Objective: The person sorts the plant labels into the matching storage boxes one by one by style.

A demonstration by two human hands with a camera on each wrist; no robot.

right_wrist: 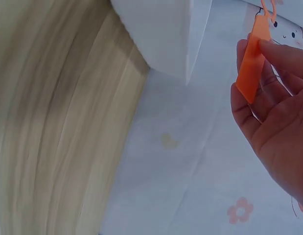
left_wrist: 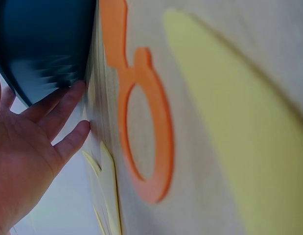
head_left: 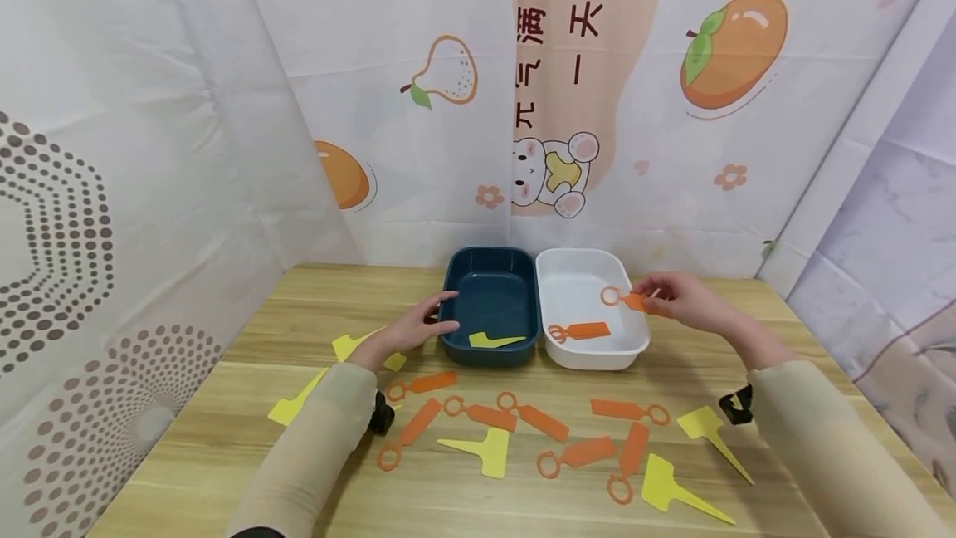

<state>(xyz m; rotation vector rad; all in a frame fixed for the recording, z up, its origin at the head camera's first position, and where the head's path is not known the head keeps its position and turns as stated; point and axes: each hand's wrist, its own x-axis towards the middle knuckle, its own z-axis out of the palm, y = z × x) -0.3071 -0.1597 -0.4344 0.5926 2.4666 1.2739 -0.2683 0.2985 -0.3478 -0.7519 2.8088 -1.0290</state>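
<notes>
My right hand [head_left: 690, 303] pinches an orange ring-ended tag [head_left: 636, 303] between thumb and fingers, above the right rim of the white bin [head_left: 593, 359]. In the right wrist view, the thumb presses the flat part of that tag [right_wrist: 251, 66]. Another orange tag [head_left: 590, 330] lies inside the white bin. To the left stands a dark blue bin [head_left: 489, 297] with a yellow T-shaped tag [head_left: 489, 341] in it. The left hand [head_left: 418, 327], fingers extended and spread, rests against this bin's left side; the left wrist view shows its fingertips [left_wrist: 78, 90] along the blue wall.
Several orange tags [head_left: 543, 422] and several yellow T-shaped tags [head_left: 493, 451] are scattered over the wooden table [head_left: 448, 513] in front of the bins. More yellow tags [head_left: 299, 398] lie by the left forearm. A printed curtain [head_left: 418, 222] hangs right behind the bins.
</notes>
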